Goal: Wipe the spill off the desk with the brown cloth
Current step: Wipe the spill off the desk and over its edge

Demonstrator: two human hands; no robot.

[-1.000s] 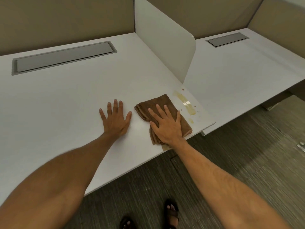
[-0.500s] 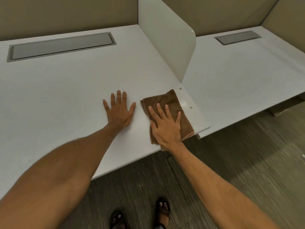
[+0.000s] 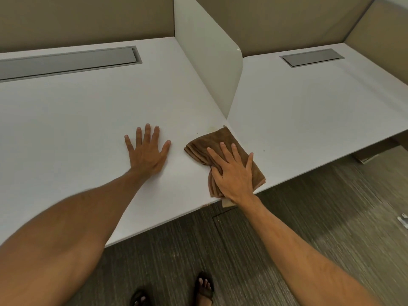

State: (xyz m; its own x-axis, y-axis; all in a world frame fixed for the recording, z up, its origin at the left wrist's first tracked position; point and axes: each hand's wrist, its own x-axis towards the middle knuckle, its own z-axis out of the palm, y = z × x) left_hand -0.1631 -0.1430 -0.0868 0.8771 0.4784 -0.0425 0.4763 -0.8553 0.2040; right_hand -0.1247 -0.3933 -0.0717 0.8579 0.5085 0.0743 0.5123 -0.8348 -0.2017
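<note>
My sandalled feet (image 3: 205,288) on grey floor at bottom of view. My right hand (image 3: 234,173) flat, fingers spread, pressing folded brown cloth (image 3: 198,143) onto white worktop (image 3: 66,140) at its front edge. My left hand (image 3: 146,152) just beside cloth, apart from it, palm down, fingers splayed, holding nothing. Faint yellowish smear (image 3: 213,127) at cloth's far corner. White divider panel (image 3: 205,60) upright beyond. Grey cable hatch (image 3: 66,61) at back.
</note>
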